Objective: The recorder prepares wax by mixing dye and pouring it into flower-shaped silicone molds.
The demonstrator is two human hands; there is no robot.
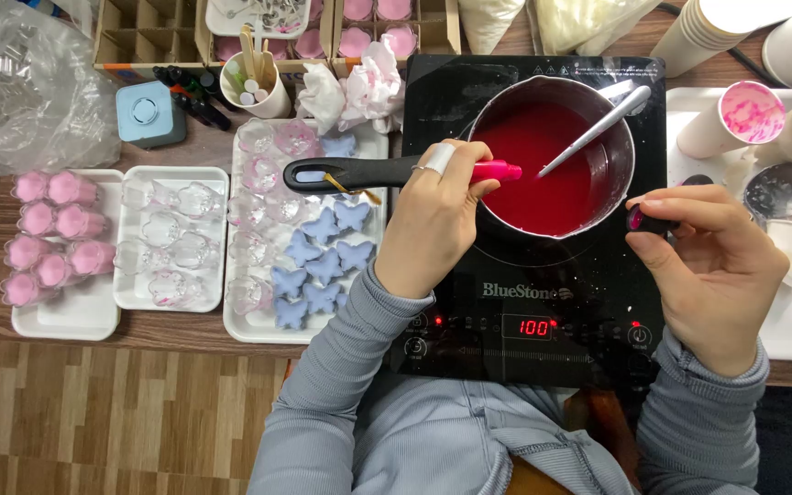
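Observation:
A metal saucepan (621,151) of red liquid (543,174) stands on a black induction cooker (506,302), its black handle (350,171) pointing left. A metal spoon (593,130) leans in the pan. My left hand (433,220) lies over the handle and holds a small pink bottle (499,170) tipped sideways, its tip over the red liquid. My right hand (712,261) hovers beside the pan's right rim and pinches a small dark cap (645,221).
Left of the cooker sit white trays: one with blue butterfly shapes (323,266) and clear moulds, one with clear moulds (171,238), one with pink-filled cups (48,234). Paper cups (752,115) stand on a tray at right. Cardboard boxes, a cup of sticks (254,82) and a plastic bag line the back.

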